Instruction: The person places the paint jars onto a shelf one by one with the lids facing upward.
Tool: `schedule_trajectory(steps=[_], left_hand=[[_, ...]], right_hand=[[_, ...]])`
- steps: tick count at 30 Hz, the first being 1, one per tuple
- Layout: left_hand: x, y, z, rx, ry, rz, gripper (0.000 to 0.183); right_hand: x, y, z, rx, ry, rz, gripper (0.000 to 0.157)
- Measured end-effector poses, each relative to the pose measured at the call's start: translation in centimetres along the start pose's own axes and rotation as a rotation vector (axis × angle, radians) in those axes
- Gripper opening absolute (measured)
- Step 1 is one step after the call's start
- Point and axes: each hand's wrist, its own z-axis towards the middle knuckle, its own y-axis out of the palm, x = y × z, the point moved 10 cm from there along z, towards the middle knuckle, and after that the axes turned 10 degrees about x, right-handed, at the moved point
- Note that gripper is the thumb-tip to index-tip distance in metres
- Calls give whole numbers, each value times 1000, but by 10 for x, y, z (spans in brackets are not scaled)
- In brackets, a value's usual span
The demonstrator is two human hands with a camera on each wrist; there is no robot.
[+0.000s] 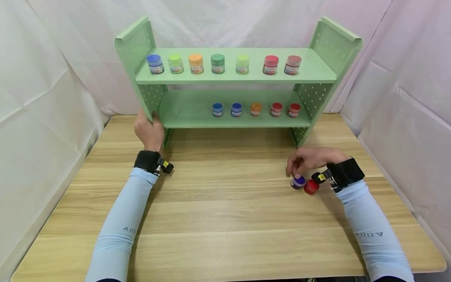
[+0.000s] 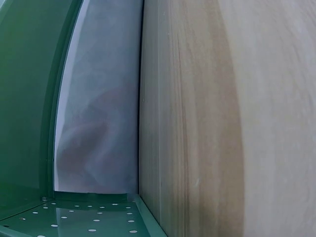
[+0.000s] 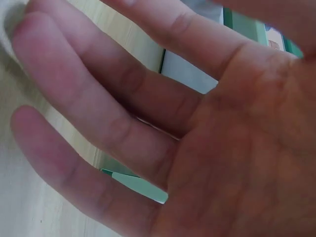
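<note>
A light green two-tier shelf stands at the back of the table, seen also in the left wrist view as a perforated green panel. My left hand grips the lower left side of this shelf. At the right, my right hand reaches down to a small purple paint jar on the table, its thumb and forefinger pinching it by the lid. A red paint jar stands beside the purple one. In the right wrist view the other fingers are loosely extended; the jars are hidden there.
On the upper tier is a row of several larger jars, among them a dark green jar. Several smaller jars, including an orange jar, line the lower tier. White cloth surrounds the wooden table.
</note>
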Motion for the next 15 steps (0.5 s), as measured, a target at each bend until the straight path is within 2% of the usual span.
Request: schedule_trajectory(steps=[3, 8, 12, 15], left_hand=[[1, -1, 0, 1, 2, 4, 25], [1, 0, 1, -1, -1, 3, 25], [2, 0, 1, 1, 2, 4, 24], [2, 0, 0, 1, 4, 4, 25]], right_hand=[[0, -5, 1, 32, -37, -28, 15], [2, -15, 2, 102, -75, -12, 7], [4, -23, 2, 172, -116, -19, 9], [6, -31, 3, 244, -140, -73, 10]])
